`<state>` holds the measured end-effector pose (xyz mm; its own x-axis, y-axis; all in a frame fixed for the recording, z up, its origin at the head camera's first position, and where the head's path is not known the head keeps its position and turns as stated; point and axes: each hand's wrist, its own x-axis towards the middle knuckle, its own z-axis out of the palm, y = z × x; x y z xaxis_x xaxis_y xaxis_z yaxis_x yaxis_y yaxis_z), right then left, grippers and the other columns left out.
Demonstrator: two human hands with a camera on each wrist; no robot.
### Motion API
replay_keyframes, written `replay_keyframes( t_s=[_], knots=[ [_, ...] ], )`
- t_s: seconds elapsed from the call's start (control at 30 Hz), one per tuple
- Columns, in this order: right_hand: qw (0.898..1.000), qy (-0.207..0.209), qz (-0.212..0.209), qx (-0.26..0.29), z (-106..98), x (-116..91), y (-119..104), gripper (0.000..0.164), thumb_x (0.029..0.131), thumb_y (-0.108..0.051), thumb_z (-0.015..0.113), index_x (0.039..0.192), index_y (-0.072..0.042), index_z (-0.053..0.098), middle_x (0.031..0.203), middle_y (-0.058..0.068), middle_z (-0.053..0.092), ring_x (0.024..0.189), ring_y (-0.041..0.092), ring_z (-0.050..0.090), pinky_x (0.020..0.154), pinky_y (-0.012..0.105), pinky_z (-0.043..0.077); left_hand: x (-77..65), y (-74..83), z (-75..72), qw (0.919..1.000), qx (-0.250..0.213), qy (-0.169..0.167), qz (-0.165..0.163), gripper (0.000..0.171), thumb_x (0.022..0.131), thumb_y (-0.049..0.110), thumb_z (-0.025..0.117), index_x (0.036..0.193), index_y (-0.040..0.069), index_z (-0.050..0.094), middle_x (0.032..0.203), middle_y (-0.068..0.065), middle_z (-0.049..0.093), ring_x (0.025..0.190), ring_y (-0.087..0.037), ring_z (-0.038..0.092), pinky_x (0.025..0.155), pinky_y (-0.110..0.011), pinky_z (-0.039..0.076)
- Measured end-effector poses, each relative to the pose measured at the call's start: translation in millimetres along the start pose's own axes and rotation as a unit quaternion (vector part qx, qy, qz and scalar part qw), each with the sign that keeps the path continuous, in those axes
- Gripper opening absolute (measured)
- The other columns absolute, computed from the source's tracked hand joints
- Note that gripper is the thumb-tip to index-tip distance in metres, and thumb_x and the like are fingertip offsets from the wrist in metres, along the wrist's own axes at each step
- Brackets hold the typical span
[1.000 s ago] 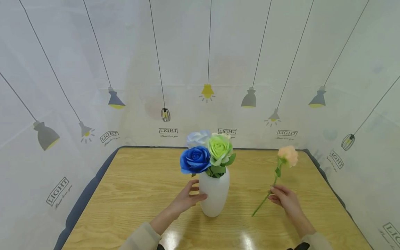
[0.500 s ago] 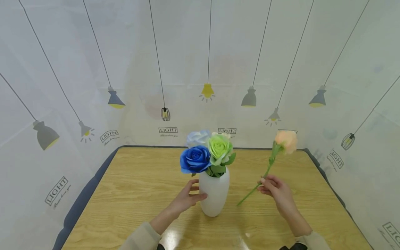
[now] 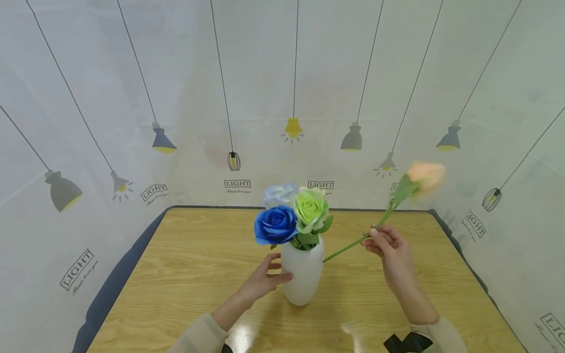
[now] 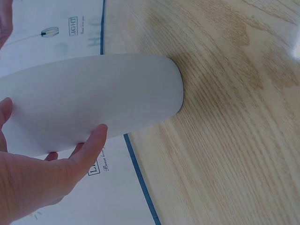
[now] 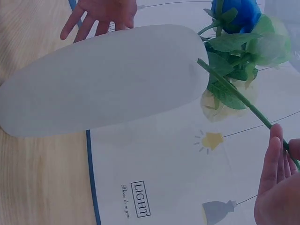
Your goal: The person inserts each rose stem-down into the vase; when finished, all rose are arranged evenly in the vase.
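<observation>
A white vase [image 3: 302, 277] stands upright on the table, holding artificial flowers: a blue rose [image 3: 276, 224], a green rose [image 3: 311, 210] and paler blooms behind. My left hand [image 3: 260, 282] holds the vase's left side; its thumb lies on the front in the left wrist view, the other fingers partly hidden. To the right, my right hand [image 3: 393, 250] pinches the green stem [image 5: 248, 104] of a peach-coloured flower [image 3: 424, 177], which is blurred in the head view. The stem slants down leftward. Its cut end overlaps the vase rim in the right wrist view; contact cannot be told.
The wooden table [image 3: 190, 255] has a dark blue edging [image 3: 119, 264] along its sides and back. Beyond it hangs a pale backdrop [image 3: 260, 63] printed with lamps and lettering. Light glares off the table's front.
My right hand has moved up and slightly left with the peach flower, bringing the stem's end toward the vase. The bloom has risen and tipped right. My left hand and the vase have stayed put.
</observation>
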<state>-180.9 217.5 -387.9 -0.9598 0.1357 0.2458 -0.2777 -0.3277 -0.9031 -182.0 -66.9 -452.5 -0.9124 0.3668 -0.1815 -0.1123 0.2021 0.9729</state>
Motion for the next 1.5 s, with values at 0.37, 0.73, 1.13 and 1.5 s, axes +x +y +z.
replay_keyframes(
  t_s=[0.37,0.73,1.13,1.5],
  knots=[
    [0.997,0.016,-0.07,-0.005,23,19,-22,0.012,0.085,-0.002,0.058,0.095,0.003,0.056,0.081,0.01,0.064,0.067,0.017,0.062,0.061,0.024,0.049,-4.1,7.2,0.3,1.0,-0.002,0.0,0.0,0.069,0.081,0.028,0.065,0.134,0.004,0.026,0.125,-0.025,0.037,0.106,-0.042,0.044,0.079,-0.05,0.04],
    [0.969,-0.073,-0.096,-0.217,50,19,-27,0.015,0.086,-0.005,0.058,0.097,0.005,0.056,0.081,0.012,0.063,0.06,0.015,0.059,0.054,0.025,0.047,4.1,-6.3,-0.5,1.0,0.009,0.002,0.0,0.073,0.079,0.036,0.065,0.134,0.007,0.026,0.125,-0.022,0.037,0.107,-0.039,0.045,0.079,-0.05,0.04],
    [0.924,-0.149,-0.103,-0.338,70,6,-9,0.007,0.083,-0.001,0.059,0.091,0.0,0.06,0.077,0.011,0.061,0.053,0.021,0.056,0.046,0.027,0.044,4.3,-5.0,-0.5,0.9999,0.006,0.0,-0.014,0.074,0.078,0.039,0.065,0.134,0.008,0.027,0.125,-0.021,0.038,0.107,-0.038,0.044,0.08,-0.05,0.039],
    [0.89,-0.121,-0.139,-0.418,62,4,28,0.011,0.073,0.0,0.069,0.083,-0.005,0.066,0.071,-0.002,0.049,0.054,0.012,0.042,0.046,0.025,0.036,4.4,-4.6,1.0,0.9999,0.004,0.002,-0.012,0.075,0.078,0.039,0.065,0.134,0.007,0.026,0.125,-0.021,0.037,0.107,-0.038,0.045,0.08,-0.05,0.04]
  ],
)
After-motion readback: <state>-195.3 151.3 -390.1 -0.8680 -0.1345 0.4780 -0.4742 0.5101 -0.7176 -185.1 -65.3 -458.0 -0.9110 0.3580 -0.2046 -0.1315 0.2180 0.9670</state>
